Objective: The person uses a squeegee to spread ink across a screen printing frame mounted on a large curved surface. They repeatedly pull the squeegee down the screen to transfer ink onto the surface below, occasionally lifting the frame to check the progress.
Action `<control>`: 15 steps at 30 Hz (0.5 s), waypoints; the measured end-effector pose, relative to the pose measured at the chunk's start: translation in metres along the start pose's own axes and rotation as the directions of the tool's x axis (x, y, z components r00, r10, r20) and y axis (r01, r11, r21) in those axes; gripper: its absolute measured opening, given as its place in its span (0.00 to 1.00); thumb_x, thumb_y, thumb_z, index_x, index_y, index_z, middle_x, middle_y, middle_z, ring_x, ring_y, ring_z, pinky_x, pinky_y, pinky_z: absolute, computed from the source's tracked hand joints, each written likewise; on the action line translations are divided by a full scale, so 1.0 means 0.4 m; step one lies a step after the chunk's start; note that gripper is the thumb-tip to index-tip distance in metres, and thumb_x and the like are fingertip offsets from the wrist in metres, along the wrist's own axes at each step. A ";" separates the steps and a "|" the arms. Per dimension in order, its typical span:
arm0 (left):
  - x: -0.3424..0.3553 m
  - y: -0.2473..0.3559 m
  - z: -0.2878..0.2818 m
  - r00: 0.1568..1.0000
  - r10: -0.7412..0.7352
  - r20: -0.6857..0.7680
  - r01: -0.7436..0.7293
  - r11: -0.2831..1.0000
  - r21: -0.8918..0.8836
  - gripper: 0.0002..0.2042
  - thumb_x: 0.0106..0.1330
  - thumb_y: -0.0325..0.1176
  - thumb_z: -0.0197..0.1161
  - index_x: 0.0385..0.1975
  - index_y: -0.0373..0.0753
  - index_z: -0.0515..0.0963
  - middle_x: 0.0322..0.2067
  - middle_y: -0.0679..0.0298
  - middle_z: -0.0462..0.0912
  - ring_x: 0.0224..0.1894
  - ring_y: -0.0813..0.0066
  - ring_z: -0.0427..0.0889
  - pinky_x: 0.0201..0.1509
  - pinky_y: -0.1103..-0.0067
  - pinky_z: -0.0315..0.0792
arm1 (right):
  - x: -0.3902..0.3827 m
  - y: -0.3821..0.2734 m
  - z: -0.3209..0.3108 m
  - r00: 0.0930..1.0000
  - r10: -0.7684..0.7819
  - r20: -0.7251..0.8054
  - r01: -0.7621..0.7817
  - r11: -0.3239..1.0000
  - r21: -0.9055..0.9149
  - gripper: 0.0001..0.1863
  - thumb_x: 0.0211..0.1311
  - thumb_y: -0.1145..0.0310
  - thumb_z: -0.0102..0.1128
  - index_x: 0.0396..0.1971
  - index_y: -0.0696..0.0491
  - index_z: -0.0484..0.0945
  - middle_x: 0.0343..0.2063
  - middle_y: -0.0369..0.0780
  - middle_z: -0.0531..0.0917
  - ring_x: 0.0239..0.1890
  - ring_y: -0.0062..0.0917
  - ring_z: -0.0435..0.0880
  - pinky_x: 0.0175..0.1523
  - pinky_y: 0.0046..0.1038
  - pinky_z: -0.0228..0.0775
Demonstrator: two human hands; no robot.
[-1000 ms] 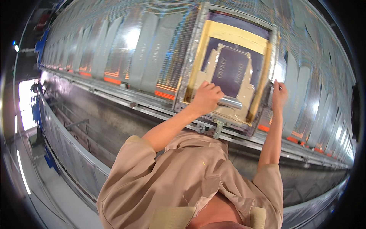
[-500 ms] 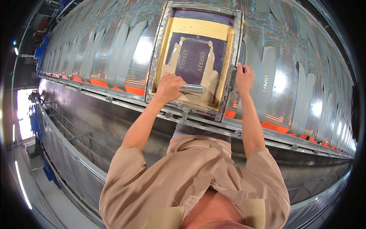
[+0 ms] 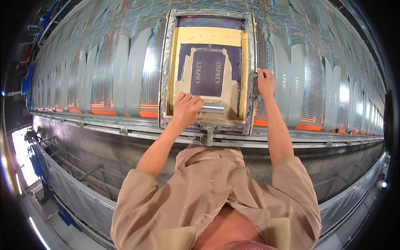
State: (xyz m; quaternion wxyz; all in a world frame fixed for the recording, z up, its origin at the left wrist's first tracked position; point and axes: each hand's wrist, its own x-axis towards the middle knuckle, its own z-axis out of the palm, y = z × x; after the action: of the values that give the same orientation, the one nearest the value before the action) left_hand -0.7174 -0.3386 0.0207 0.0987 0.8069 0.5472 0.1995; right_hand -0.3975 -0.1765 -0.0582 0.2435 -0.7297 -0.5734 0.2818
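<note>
Squeegee (image 3: pixel 213 107) in curled left hand (image 3: pixel 187 110)

The single view comes from the wearer's head, through the left one of two fisheye cameras worn side by side. It looks steeply down and forward, upright and unmirrored, past the beige short-sleeved cloth shirt (image 3: pixel 208 187), which is close and runs off the lower edge. Beyond it, the rectangular grey metal frame (image 3: pixel 165 75) sits just above the middle, seen near and from above, with the left hand (image 3: pixel 187 109) and right hand (image 3: pixel 266 83) in the central part. The wide lens spans the long glossy surface (image 3: pixel 310 100), bends the silvery metal rail (image 3: pixel 291 142) and leaves the corners black.
</note>
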 end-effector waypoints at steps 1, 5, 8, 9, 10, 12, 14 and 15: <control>0.038 -0.039 0.009 1.000 0.017 -0.008 -0.017 1.000 0.026 0.14 0.41 0.23 0.69 0.31 0.44 0.81 0.34 0.68 0.83 0.36 0.67 0.78 0.46 0.69 0.67 | 0.008 -0.016 -0.010 1.000 -0.014 0.025 0.015 0.999 -0.033 0.19 0.68 0.51 0.61 0.38 0.53 0.85 0.32 0.49 0.87 0.38 0.48 0.85 0.47 0.41 0.75; 0.227 -0.188 0.047 0.999 0.038 -0.028 -0.037 0.998 0.045 0.15 0.41 0.25 0.74 0.32 0.45 0.84 0.32 0.68 0.85 0.34 0.65 0.80 0.44 0.68 0.68 | 0.048 -0.120 -0.053 0.969 -0.205 0.138 0.233 0.944 -0.235 0.19 0.65 0.53 0.68 0.40 0.55 0.85 0.38 0.47 0.88 0.42 0.42 0.86 0.51 0.36 0.76; 0.366 -0.256 0.031 0.999 0.003 0.050 -0.002 1.000 -0.017 0.10 0.45 0.28 0.75 0.29 0.44 0.85 0.30 0.66 0.85 0.34 0.62 0.82 0.42 0.67 0.69 | 0.098 -0.332 -0.073 0.835 -0.406 0.372 0.332 0.910 0.250 0.21 0.63 0.53 0.70 0.46 0.55 0.84 0.45 0.46 0.87 0.47 0.39 0.85 0.55 0.38 0.76; 0.405 -0.273 0.023 0.996 -0.008 0.090 0.012 0.999 -0.038 0.08 0.47 0.29 0.76 0.28 0.44 0.85 0.29 0.65 0.85 0.34 0.61 0.82 0.42 0.66 0.69 | 0.119 -0.379 -0.049 0.756 -0.490 0.435 0.446 0.871 0.207 0.21 0.62 0.53 0.71 0.44 0.55 0.84 0.43 0.46 0.87 0.46 0.40 0.85 0.53 0.38 0.76; 0.440 -0.286 0.019 0.991 -0.025 0.132 0.028 0.999 -0.022 0.08 0.48 0.31 0.76 0.28 0.44 0.85 0.29 0.64 0.85 0.34 0.60 0.83 0.42 0.66 0.69 | 0.142 -0.407 -0.014 0.661 -0.558 0.502 0.554 0.814 0.175 0.20 0.60 0.54 0.71 0.41 0.55 0.84 0.42 0.46 0.87 0.45 0.41 0.85 0.51 0.39 0.77; 0.492 -0.306 0.018 0.975 -0.066 0.211 0.064 0.998 0.018 0.07 0.51 0.34 0.75 0.27 0.43 0.85 0.27 0.63 0.85 0.34 0.59 0.83 0.41 0.65 0.71 | 0.175 -0.440 0.059 0.616 -0.493 0.615 0.631 0.776 -0.010 0.18 0.58 0.55 0.72 0.36 0.56 0.84 0.38 0.47 0.87 0.42 0.43 0.85 0.48 0.41 0.77; 0.514 -0.331 0.036 0.974 -0.089 0.210 0.091 0.996 -0.001 0.08 0.50 0.35 0.75 0.27 0.43 0.85 0.26 0.62 0.84 0.33 0.58 0.83 0.42 0.64 0.72 | 0.215 -0.443 0.109 0.606 -0.465 0.646 0.677 0.727 -0.112 0.17 0.56 0.56 0.72 0.33 0.56 0.83 0.34 0.48 0.87 0.39 0.45 0.85 0.46 0.42 0.77; 0.508 -0.331 0.041 0.971 -0.105 0.216 0.111 0.994 -0.015 0.08 0.50 0.36 0.75 0.27 0.43 0.85 0.25 0.62 0.84 0.32 0.58 0.83 0.42 0.64 0.72 | 0.214 -0.434 0.135 0.614 -0.468 0.635 0.678 0.726 -0.120 0.16 0.55 0.57 0.73 0.31 0.56 0.83 0.32 0.49 0.86 0.38 0.46 0.85 0.44 0.43 0.77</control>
State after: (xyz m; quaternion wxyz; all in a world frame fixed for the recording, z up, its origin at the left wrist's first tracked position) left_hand -0.7566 -0.0998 -0.0008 0.1788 0.7914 0.5736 0.1125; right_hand -0.5407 -0.0524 0.0093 0.0075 -0.4161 -0.8642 0.2827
